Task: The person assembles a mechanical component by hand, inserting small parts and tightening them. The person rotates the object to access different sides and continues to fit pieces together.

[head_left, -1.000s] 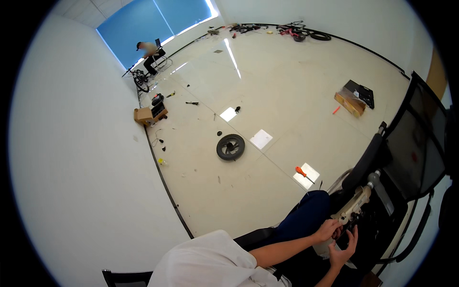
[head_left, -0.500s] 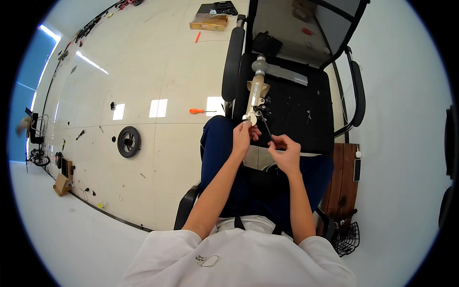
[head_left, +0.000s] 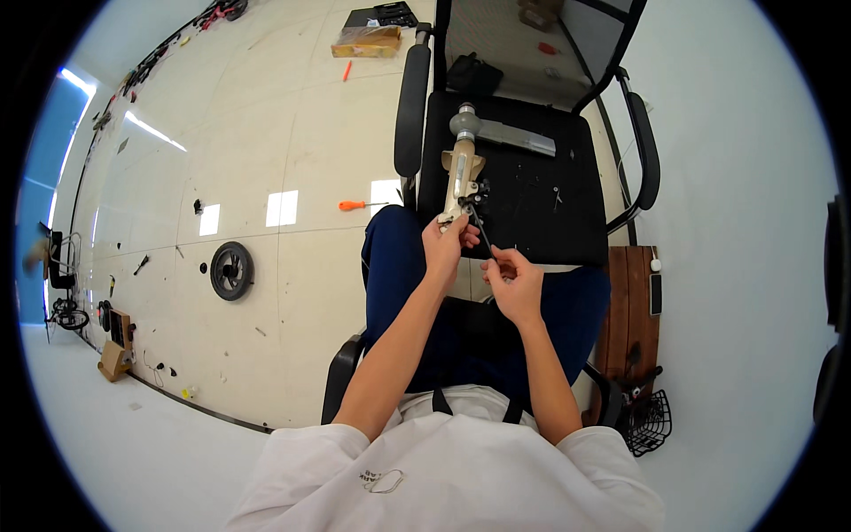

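A cream-coloured tube part (head_left: 460, 168), with a grey rounded collar at its far end and small dark fittings on its side, lies along the left of a black chair seat (head_left: 572, 213). My left hand (head_left: 448, 244) grips the near end of this part, fingers curled. My right hand (head_left: 516, 284) pinches a thin dark rod-shaped tool (head_left: 485, 238) between thumb and fingers. The tool's far tip reaches the dark fittings; whether it sits in a screw is too small to tell. Beside the tube lies a flat silver-grey piece (head_left: 519, 137). Small screws (head_left: 557, 199) are scattered on the seat.
Chair armrests (head_left: 411, 111) flank the seat. On the floor to the left are an orange-handled screwdriver (head_left: 355, 206), a black wheel (head_left: 232, 270) and a cardboard box (head_left: 368, 42). A wooden board (head_left: 628, 319) and black wire basket (head_left: 650, 424) stand at the right.
The whole view has shifted slightly, so the chair and floor items appear further left. Both hands keep their holds, and the tool still points at the fittings.
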The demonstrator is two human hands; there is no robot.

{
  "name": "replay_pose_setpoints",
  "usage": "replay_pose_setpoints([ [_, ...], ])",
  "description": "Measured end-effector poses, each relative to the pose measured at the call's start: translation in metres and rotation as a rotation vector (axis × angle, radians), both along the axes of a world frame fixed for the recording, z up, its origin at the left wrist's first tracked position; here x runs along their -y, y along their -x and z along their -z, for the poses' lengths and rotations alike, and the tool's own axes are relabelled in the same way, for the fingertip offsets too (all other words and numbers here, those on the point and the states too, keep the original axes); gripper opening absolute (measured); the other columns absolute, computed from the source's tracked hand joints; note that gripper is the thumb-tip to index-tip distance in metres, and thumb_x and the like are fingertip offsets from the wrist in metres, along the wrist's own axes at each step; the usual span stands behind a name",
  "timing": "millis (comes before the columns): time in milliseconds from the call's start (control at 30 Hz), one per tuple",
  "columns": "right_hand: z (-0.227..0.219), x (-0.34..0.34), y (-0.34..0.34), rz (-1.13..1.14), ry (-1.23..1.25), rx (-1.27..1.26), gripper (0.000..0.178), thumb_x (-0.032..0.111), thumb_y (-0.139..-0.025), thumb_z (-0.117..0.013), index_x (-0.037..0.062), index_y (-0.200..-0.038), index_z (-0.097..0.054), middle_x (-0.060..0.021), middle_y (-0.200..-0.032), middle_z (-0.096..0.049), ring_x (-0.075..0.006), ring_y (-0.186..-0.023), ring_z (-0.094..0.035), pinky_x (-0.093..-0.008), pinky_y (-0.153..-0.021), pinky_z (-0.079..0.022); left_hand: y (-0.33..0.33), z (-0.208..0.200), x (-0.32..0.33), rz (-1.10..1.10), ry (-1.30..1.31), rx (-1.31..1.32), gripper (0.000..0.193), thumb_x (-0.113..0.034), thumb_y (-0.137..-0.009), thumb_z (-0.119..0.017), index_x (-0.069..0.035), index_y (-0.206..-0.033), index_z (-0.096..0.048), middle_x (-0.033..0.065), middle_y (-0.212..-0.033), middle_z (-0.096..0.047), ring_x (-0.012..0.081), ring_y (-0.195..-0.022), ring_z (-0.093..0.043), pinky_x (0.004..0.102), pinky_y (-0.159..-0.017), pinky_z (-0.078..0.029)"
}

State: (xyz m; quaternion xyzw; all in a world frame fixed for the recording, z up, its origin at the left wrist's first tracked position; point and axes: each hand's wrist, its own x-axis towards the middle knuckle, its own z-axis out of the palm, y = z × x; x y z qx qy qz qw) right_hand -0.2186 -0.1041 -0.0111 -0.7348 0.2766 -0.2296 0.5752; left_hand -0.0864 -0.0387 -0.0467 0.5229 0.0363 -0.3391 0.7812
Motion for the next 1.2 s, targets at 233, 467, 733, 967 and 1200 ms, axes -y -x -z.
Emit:
replay_pose_setpoints([
  [233, 0.001, -0.022, 0.026, -0.056, 0.115, -0.032, 0.020, 0.003, -0.082, -0.070, -0.0065, -0.099, -0.067, -0.0141, -0.079, -0.072, -0.0161, -0.069, -0.071, -0.0263, -0.064, -0.056, -0.003, -0.012, -0.034, 0.271, -0.541, 0.417, 0.036, -0.025, -0.085, -0.068, 0.005, -0.102, -0.056, 0.0194, -0.084, -0.068, 0.0288, -0.074, -0.070, 0.0353, -0.067, -0.056],
  [467, -0.007, -0.017, 0.016, -0.108, 0.166, -0.039, 0.021, 0.003, -0.082, -0.070, -0.0060, -0.100, -0.066, -0.0141, -0.078, -0.071, -0.0180, -0.068, -0.071, -0.0271, -0.063, -0.056, -0.027, -0.037, -0.023, 0.607, -1.023, 1.021, 0.055, -0.032, -0.074, -0.067, 0.003, -0.109, -0.044, 0.0252, -0.097, -0.065, 0.0417, -0.090, -0.067, 0.0444, -0.078, -0.056],
  [733, -0.012, -0.019, 0.016, -0.166, 0.144, -0.074, 0.022, 0.002, -0.081, -0.070, -0.0063, -0.102, -0.066, -0.0139, -0.081, -0.072, -0.0172, -0.068, -0.071, -0.0260, -0.064, -0.056, -0.029, -0.023, -0.022, 0.653, -1.102, 1.066, 0.050, -0.024, -0.068, -0.070, 0.001, -0.102, -0.044, 0.0201, -0.080, -0.067, 0.0367, -0.073, -0.069, 0.0439, -0.066, -0.055],
  [967, -0.018, 0.020, 0.020, -0.418, 0.171, -0.172, 0.024, 0.006, -0.083, -0.071, -0.0059, -0.104, -0.067, -0.0138, -0.081, -0.072, -0.0184, -0.073, -0.072, -0.0278, -0.071, -0.056, -0.028, -0.008, -0.028, 0.602, -1.008, 1.187, 0.039, -0.020, -0.068, -0.065, 0.001, -0.093, -0.044, 0.0213, -0.069, -0.064, 0.0391, -0.066, -0.066, 0.0435, -0.061, -0.051],
  [1200, -0.033, 0.052, 0.011, -0.517, 0.203, -0.245, 0.020, 0.005, -0.084, -0.069, -0.0057, -0.101, -0.067, -0.0137, -0.083, -0.071, -0.0175, -0.074, -0.070, -0.0279, -0.070, -0.054, -0.018, 0.000, -0.020, 0.545, -1.009, 1.109, 0.043, -0.023, -0.068, -0.068, 0.001, -0.095, -0.044, 0.0207, -0.070, -0.065, 0.0371, -0.067, -0.067, 0.0413, -0.062, -0.048],
])
